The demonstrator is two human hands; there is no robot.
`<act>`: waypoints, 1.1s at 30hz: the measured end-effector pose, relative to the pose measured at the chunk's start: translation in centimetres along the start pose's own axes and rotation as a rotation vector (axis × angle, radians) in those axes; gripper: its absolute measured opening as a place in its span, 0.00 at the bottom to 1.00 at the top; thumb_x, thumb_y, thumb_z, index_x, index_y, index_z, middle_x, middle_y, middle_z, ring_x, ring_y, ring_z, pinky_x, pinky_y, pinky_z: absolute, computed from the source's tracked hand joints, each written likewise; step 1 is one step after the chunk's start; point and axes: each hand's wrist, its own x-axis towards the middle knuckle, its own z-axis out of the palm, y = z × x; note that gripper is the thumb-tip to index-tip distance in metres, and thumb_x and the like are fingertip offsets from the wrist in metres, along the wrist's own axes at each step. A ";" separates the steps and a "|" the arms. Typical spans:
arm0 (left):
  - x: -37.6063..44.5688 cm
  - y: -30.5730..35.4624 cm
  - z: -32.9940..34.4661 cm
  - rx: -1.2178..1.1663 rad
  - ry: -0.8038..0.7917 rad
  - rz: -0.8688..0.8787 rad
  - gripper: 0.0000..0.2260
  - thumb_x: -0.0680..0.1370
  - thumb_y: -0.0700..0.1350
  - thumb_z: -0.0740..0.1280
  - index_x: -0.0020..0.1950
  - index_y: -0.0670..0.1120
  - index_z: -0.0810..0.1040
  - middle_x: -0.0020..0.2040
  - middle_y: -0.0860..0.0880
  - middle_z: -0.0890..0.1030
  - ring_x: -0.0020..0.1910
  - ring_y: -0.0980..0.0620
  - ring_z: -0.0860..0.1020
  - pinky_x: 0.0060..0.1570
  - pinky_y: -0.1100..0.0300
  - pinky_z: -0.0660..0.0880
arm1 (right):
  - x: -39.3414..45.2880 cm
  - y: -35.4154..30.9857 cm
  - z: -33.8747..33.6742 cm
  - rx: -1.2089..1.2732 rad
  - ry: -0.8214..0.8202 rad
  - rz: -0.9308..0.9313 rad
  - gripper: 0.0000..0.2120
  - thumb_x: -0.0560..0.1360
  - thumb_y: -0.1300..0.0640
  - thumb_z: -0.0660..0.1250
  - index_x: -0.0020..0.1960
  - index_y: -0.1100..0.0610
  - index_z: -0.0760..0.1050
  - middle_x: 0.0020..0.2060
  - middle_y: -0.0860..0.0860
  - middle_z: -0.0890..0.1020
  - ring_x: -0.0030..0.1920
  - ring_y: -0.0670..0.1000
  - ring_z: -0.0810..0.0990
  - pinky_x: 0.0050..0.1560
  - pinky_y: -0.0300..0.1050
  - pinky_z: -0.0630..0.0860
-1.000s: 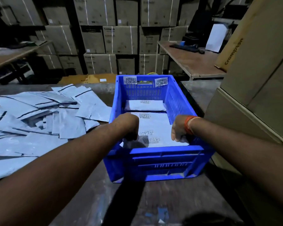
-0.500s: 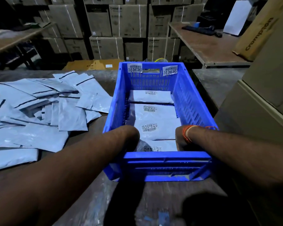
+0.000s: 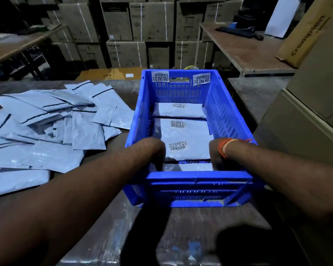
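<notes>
- The left hand (image 3: 152, 150) reaches over the near-left corner of the blue crate (image 3: 198, 175), knuckles up, with its fingers bent down inside the crate.
- Its fingertips meet the left end of the nearest packet (image 3: 187, 167). They are in shadow, so I cannot tell whether they pinch it or only touch it.
- The right hand (image 3: 216, 152) comes in over the near-right corner, also knuckles up, with an orange band (image 3: 224, 148) at the wrist.
- Its fingers drop behind the crate's near wall at the right end of the same packet. Here too I cannot tell how tightly they close, or whether they hold it.
- The nearest packet is white and lies flat on the crate floor against the near wall, between the two hands.
- Three more labelled packets (image 3: 181, 126) lie in a row behind it, running toward the far wall, each partly overlapping the next.
- The crate stands on the table (image 3: 181, 227), with two barcode stickers (image 3: 160, 76) on its far wall.
- A loose pile of grey mailers (image 3: 56, 127) is spread on the table just to the left of the crate.
- Stacked cartons (image 3: 152, 22) fill the background.
</notes>
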 end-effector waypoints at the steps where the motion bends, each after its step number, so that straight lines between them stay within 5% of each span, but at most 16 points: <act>1: -0.4 0.2 -0.5 -0.010 0.007 -0.056 0.14 0.79 0.47 0.69 0.59 0.38 0.81 0.60 0.43 0.83 0.54 0.43 0.83 0.51 0.56 0.79 | -0.1 0.2 -0.3 0.067 0.084 0.008 0.12 0.70 0.52 0.76 0.48 0.58 0.82 0.46 0.53 0.83 0.44 0.52 0.80 0.49 0.45 0.79; 8: -4.6 -2.7 -4.4 -0.138 0.633 0.069 0.13 0.74 0.53 0.74 0.56 0.50 0.85 0.51 0.48 0.85 0.53 0.45 0.81 0.53 0.53 0.79 | -5.3 -0.2 -5.9 0.767 0.513 -0.124 0.03 0.74 0.58 0.74 0.45 0.58 0.84 0.37 0.53 0.85 0.37 0.55 0.86 0.37 0.44 0.82; 12: -8.8 -7.7 -5.5 -0.357 0.787 0.106 0.09 0.75 0.47 0.71 0.54 0.50 0.86 0.47 0.49 0.86 0.47 0.48 0.83 0.50 0.54 0.80 | -8.1 -4.6 -9.7 0.810 0.700 -0.221 0.05 0.74 0.61 0.72 0.40 0.57 0.85 0.37 0.55 0.86 0.35 0.55 0.86 0.37 0.44 0.82; 20: -13.4 -22.0 -2.1 -0.375 0.871 -0.028 0.11 0.74 0.49 0.72 0.56 0.54 0.85 0.51 0.51 0.84 0.52 0.50 0.81 0.51 0.56 0.78 | -10.7 -16.8 -16.2 0.717 0.891 -0.289 0.07 0.73 0.59 0.69 0.39 0.55 0.85 0.32 0.51 0.85 0.32 0.49 0.85 0.31 0.35 0.75; 24: -14.2 -28.8 1.1 -0.386 0.856 -0.070 0.11 0.74 0.48 0.72 0.56 0.55 0.85 0.49 0.52 0.82 0.53 0.51 0.80 0.51 0.57 0.78 | -9.5 -24.3 -17.9 0.712 0.897 -0.302 0.06 0.72 0.57 0.70 0.39 0.53 0.85 0.34 0.50 0.86 0.32 0.46 0.85 0.46 0.43 0.82; 33: -11.2 -36.1 9.1 -0.400 0.698 -0.068 0.13 0.74 0.47 0.72 0.57 0.56 0.84 0.64 0.51 0.81 0.61 0.49 0.79 0.58 0.53 0.77 | -2.1 -35.7 -14.7 0.637 0.766 -0.261 0.06 0.72 0.57 0.72 0.47 0.53 0.86 0.46 0.51 0.86 0.51 0.53 0.83 0.52 0.42 0.75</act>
